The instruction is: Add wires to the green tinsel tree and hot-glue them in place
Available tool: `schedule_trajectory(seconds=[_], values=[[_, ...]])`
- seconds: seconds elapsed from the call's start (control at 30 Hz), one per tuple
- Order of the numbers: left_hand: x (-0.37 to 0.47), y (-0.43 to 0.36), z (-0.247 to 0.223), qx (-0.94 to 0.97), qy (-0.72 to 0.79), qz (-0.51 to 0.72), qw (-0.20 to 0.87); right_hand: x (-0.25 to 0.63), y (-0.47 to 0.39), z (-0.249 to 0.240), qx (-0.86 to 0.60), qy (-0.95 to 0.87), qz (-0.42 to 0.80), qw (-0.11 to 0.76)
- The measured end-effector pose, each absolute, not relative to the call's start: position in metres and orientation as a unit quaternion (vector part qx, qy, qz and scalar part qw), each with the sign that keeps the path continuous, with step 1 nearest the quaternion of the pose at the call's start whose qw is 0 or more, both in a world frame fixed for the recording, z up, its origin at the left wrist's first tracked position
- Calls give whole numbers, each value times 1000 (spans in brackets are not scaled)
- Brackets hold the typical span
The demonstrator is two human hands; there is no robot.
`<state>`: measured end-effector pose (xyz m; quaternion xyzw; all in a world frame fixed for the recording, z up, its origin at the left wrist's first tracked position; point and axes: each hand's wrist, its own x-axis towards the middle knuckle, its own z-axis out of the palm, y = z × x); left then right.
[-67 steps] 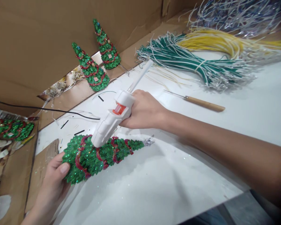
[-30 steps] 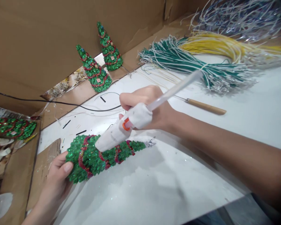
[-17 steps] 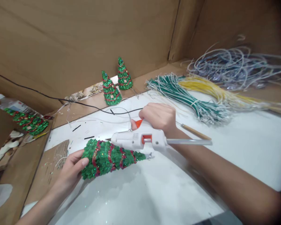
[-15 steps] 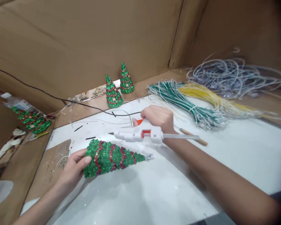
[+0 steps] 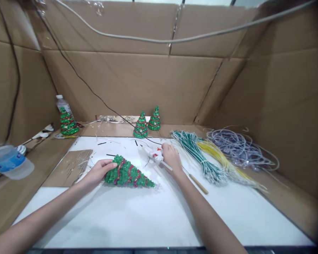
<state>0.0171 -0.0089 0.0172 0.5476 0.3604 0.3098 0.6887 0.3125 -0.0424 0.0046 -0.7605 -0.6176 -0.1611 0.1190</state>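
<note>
My left hand (image 5: 102,170) grips the wide base of a green glittery tree (image 5: 129,173) with red garlands. The tree lies on its side above the white board (image 5: 116,218), its tip pointing right. My right hand (image 5: 171,157) is closed round a white hot glue gun (image 5: 155,156) with an orange trigger, its nozzle pointing up and left. The gun is just above and right of the tree, not touching it. A glue stick sticks out of the gun's rear.
Two small trees (image 5: 141,125) stand at the back, another (image 5: 68,122) by a bottle at the left. Green wires (image 5: 192,150), yellow wires (image 5: 214,151) and a tangled clear cord (image 5: 238,148) lie right, near a wooden-handled tool (image 5: 198,184). Cardboard (image 5: 69,165) and a plastic container (image 5: 10,162) are left.
The view has tilted up and moved back, showing more cardboard wall. The glue gun's nozzle now points more up and away. Both hands keep their holds.
</note>
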Motion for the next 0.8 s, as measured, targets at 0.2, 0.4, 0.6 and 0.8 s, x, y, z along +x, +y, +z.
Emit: schedule_trajectory(seconds=[0.2,0.4,0.6,0.8], values=[[15,-6,10,553,344,336,681,305,-45,-7,-767,-615,-165,80],[14,-4,7,578,330,354,657,300,-43,-14,-760,-624,-169,70],[12,-6,5,600,314,363,640,297,-38,-14,-757,-631,-151,82],[10,-6,0,614,305,373,625,296,-41,-16,-759,-630,-133,96]])
